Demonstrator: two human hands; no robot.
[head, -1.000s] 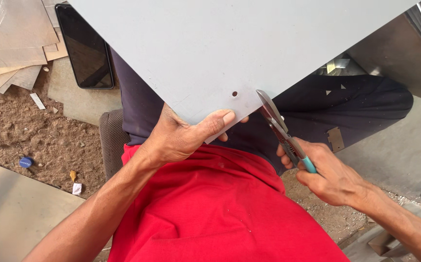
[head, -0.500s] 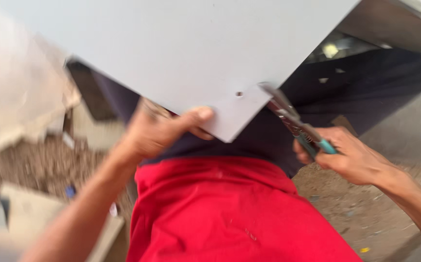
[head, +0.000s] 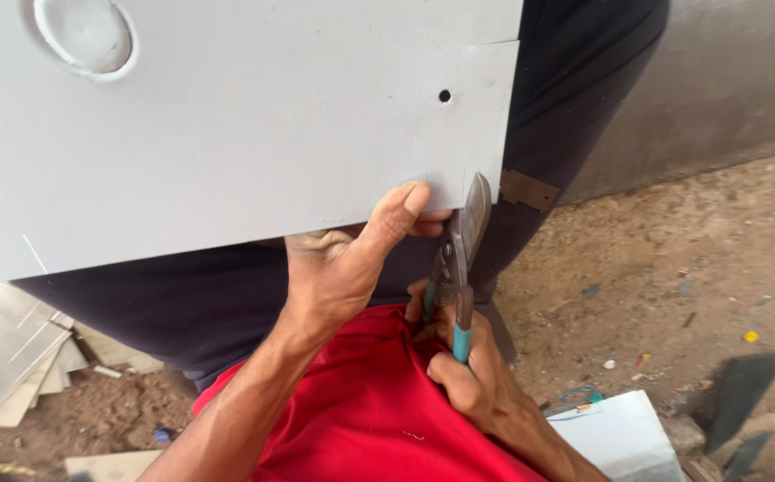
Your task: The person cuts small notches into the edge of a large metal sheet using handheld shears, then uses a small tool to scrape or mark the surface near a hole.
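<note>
I see my left hand (head: pixel 343 268) pinching the near edge of a flat grey metal sheet (head: pixel 227 134), thumb on top. My right hand (head: pixel 468 375) grips teal-handled tin snips (head: pixel 457 259), blades at that edge just beside the thumb.

Bare dirt ground (head: pixel 673 259) strewn with small scraps; a grey wall (head: pixel 735 80) far right; stacked boards (head: pixel 21 375) near left.

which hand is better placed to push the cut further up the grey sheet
Right. The right hand already grips the snips, whose blades meet the sheet's lower edge. The left hand is pinching that edge beside them, so it probably serves best steadying the sheet.
</note>
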